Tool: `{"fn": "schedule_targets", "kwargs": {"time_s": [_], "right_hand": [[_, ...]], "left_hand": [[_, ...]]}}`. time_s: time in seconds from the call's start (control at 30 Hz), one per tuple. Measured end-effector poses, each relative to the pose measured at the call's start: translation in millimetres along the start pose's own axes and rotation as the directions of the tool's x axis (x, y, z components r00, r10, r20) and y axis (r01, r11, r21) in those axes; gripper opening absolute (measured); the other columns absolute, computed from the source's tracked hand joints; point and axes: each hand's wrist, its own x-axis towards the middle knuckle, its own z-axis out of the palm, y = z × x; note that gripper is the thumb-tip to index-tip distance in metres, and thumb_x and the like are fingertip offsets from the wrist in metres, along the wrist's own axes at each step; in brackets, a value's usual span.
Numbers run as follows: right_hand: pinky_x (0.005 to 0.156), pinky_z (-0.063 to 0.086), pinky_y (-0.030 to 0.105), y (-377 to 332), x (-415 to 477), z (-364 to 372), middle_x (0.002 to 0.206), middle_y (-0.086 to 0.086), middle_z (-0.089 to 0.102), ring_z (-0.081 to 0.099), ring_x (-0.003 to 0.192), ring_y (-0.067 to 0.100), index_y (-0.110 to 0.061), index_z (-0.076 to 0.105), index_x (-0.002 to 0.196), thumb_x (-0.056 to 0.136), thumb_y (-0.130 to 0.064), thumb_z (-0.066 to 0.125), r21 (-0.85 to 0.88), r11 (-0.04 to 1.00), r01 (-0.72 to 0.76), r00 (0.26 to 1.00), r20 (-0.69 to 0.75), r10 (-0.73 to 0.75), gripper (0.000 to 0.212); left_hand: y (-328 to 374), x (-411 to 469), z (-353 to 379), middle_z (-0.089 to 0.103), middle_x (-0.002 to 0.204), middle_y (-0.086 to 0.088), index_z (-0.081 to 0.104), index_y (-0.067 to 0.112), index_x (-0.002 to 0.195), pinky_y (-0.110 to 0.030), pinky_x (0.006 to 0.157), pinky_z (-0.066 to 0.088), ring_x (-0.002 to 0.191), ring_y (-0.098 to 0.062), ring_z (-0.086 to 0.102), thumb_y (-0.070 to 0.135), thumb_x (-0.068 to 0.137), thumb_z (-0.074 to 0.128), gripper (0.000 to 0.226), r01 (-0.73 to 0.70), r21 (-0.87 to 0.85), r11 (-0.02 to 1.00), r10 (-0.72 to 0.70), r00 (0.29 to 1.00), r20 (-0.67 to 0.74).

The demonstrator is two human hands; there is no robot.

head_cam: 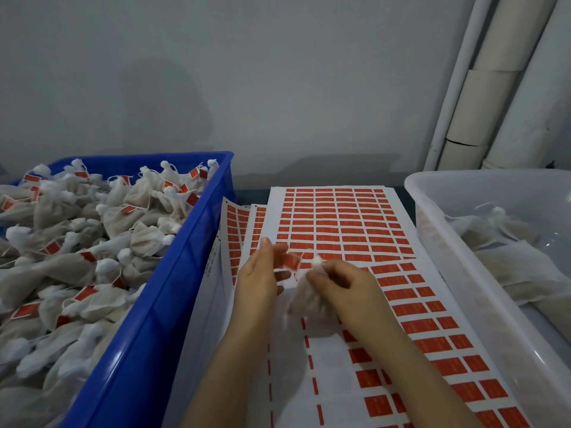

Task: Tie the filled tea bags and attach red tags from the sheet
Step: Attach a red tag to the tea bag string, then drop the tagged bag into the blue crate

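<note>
A filled white tea bag [304, 299] hangs between my two hands above the sheet of red tags [343, 230]. My right hand [343, 285] pinches the bag at its gathered neck. My left hand [262, 273] holds a red tag [292, 261] by the bag's string, the fingers partly blurred. The sheet lies flat on the table; its lower left part is stripped of tags, with only thin red strips left.
A blue crate [173, 288] at the left is heaped with tied, tagged bags. A clear plastic bin [438, 217] at the right holds untagged filled bags. More tag sheets [234, 223] lie under the top one. Pipes [482, 88] run up the wall.
</note>
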Motion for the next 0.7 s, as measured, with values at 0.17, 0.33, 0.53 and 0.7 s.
{"fn": "schedule_targets", "kwargs": {"time_s": [0.17,0.33,0.53,0.7], "right_hand": [[0.048,0.040,0.001,-3.5,2.8,-14.8,0.078,-0.028,0.056,0.060,0.069,-0.008,-0.044,0.054,0.079,0.067,-0.057,0.051,0.158,0.986,-0.055,0.992,-0.101,0.072,0.018],[0.047,0.040,0.001,-4.8,1.3,-13.1,0.073,-0.029,0.061,0.062,0.070,-0.004,-0.045,0.058,0.078,0.066,-0.060,0.050,0.175,0.983,-0.058,0.987,-0.139,0.083,0.021],[0.048,0.041,0.002,-1.4,2.2,-12.2,0.075,-0.041,0.059,0.057,0.077,-0.019,-0.044,0.060,0.079,0.081,-0.037,0.063,0.285,0.958,-0.041,0.994,-0.085,0.068,0.008],[0.063,0.052,0.012,-3.5,3.4,-15.3,0.091,-0.031,0.065,0.064,0.087,-0.003,-0.041,0.064,0.094,0.070,-0.050,0.056,0.393,0.919,-0.021,0.992,-0.105,0.067,0.026]], "left_hand": [[-0.5,-5.3,-0.2,0.063,0.089,0.022,0.058,0.037,0.093,-0.012,0.054,0.049,0.081,-0.004,0.064,0.058,0.082,0.043,0.029,-0.094,0.301,0.949,0.032,0.978,0.205],[-10.4,-12.6,3.4,0.068,0.084,0.025,0.065,0.037,0.091,-0.009,0.059,0.049,0.081,0.006,0.064,0.053,0.074,0.061,0.024,-0.232,0.381,0.895,0.108,0.941,0.320],[-9.1,-9.8,-1.2,0.069,0.076,0.021,0.066,0.033,0.082,-0.007,0.054,0.046,0.075,0.005,0.065,0.036,0.084,0.065,0.003,-0.219,0.389,0.895,0.101,0.948,0.302],[6.6,-11.8,-9.5,0.068,0.072,0.014,0.069,0.023,0.087,-0.010,0.052,0.047,0.059,0.002,0.063,0.027,0.083,0.066,0.006,-0.151,0.152,0.977,0.126,0.978,0.164]]}}
